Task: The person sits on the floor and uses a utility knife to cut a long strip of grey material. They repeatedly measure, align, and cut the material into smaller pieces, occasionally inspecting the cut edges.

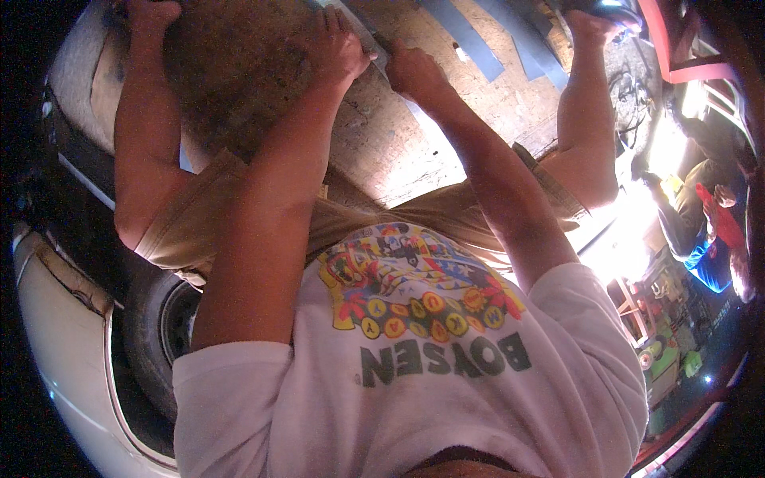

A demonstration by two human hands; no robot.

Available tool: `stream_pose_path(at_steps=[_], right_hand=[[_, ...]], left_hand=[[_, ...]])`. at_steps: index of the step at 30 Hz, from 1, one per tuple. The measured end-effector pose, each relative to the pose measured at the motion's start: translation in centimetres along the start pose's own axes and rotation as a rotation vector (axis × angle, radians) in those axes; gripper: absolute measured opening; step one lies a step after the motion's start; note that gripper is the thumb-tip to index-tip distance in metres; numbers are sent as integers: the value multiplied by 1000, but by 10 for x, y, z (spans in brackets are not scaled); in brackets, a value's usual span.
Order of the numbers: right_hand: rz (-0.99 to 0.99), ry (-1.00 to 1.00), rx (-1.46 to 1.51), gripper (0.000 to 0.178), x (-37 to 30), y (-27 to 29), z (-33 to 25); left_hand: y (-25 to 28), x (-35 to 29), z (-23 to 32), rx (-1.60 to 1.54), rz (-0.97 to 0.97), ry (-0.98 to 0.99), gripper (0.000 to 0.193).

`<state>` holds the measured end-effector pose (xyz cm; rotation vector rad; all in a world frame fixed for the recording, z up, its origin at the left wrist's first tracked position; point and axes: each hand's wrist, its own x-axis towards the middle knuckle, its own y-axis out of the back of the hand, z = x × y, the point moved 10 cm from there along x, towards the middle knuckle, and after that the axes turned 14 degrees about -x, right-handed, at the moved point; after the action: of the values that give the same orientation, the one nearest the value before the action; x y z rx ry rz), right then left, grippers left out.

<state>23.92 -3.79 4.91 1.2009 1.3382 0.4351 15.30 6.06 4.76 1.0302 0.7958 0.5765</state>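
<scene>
My left hand (339,49) lies with its fingers stretched out and its thumb apart, pressed down near the top of the view. Beside it runs a thin grey straight edge (360,20), partly covered by the hand. My right hand (414,70) is closed, just right of the left thumb. A slim dark tool (383,40) shows at its fingers; its kind is too blurred to make out. Under both hands is a worn brown board (510,107). Several flat blue-grey strips (470,44) lie on the board, right of my right hand.
My bare legs spread to either side of the board. A wheel (163,319) and a pale vehicle panel (60,319) stand close on the left. Dark cables (629,99) and a red frame (677,56) are at the right, near another person (705,215) and a bright light.
</scene>
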Motion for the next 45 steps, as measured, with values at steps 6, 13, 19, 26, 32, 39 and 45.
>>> stream_pose_path(at_steps=[6,13,19,26,32,39,45], right_hand=[[-19,-15,-6,35,-28,0,2],[-99,-85,-13,35,-70,-23,27],[5,-132,-54,36,-73,13,38],[348,41,-116,38,-12,30,23],[450,-114,-147,25,9,-4,-37],[257,-236,20,27,35,-51,-21],[260,59,-217,23,98,-18,-5]], left_hand=[[-30,4,-12,-96,17,53,112],[-39,6,-16,-155,42,-18,111],[-25,3,-15,-118,72,-131,91],[-14,-9,7,157,-169,-340,75],[-3,-31,-26,62,-25,-282,72],[-22,-45,-34,25,-80,-252,70],[-30,-48,-42,138,-132,-258,65]])
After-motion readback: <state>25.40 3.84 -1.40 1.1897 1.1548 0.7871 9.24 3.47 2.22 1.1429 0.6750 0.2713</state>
